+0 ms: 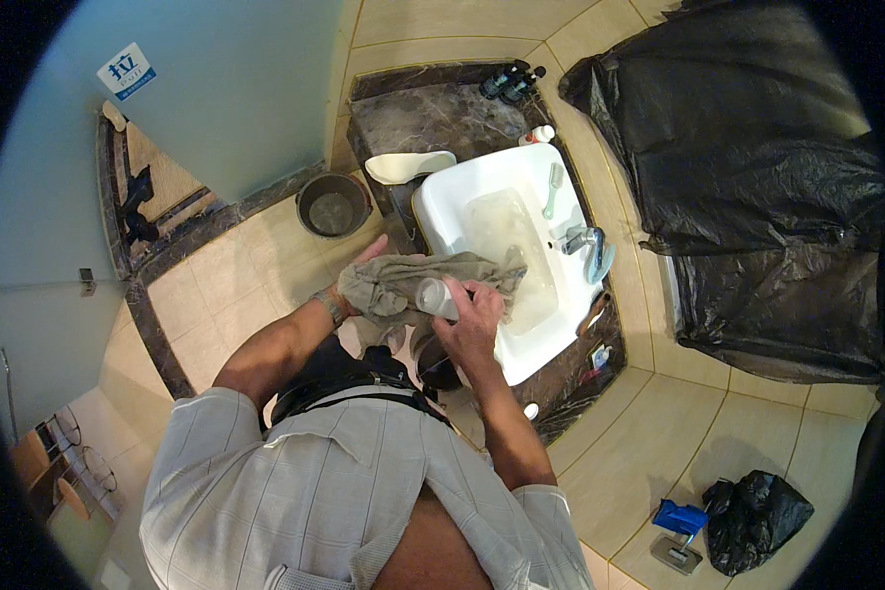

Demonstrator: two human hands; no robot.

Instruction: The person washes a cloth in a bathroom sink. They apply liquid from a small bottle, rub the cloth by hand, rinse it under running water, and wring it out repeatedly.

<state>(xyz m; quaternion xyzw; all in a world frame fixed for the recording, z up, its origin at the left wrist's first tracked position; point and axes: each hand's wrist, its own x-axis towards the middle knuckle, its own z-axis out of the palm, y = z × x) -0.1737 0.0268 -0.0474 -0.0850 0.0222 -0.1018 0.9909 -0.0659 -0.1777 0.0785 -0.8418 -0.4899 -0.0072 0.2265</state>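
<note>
**Loose cloth, sideways container at the sink**

Your right hand (474,320) is closing its fingers around a pale container (433,298) over the cloth (388,280), which is draping across your left hand (342,298) and overlapping the sink (442,211). The cloth is hiding most left fingers; I cannot tell whether they're pinching. If they're only supporting it, it could be sliding floorward; careless tilting could be spilling any contents.
</note>
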